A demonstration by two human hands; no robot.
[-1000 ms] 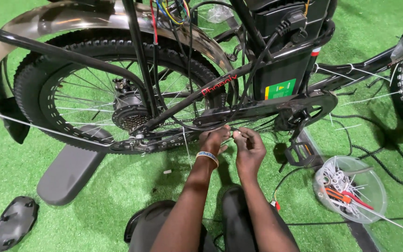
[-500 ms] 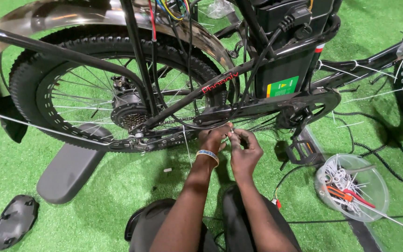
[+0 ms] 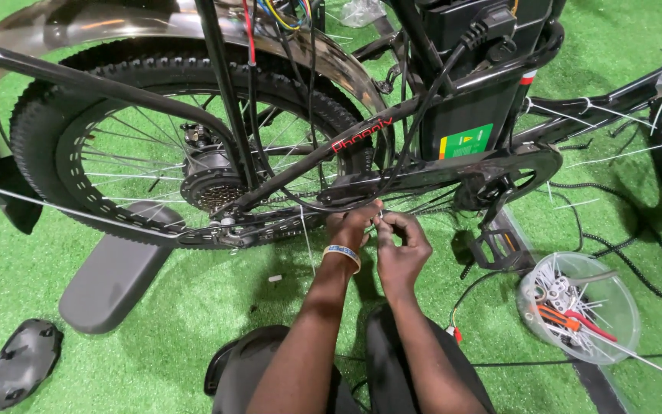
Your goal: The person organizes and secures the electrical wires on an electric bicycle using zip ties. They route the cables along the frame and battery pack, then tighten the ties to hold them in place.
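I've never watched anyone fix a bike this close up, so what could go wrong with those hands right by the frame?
Both hands, left hand and right hand, work right under the chain and beside the rear wheel; if either turns, fingers might get pinched. Loose cables hang close and could snag. The clear bowl of tools and ties sits by the knee and might get tipped over.

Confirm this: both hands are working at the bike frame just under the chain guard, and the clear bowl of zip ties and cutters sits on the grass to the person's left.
Not quite. The head view shows the clear bowl on the grass to the person's right. Both the left hand and the right hand are at the frame under the chain guard.
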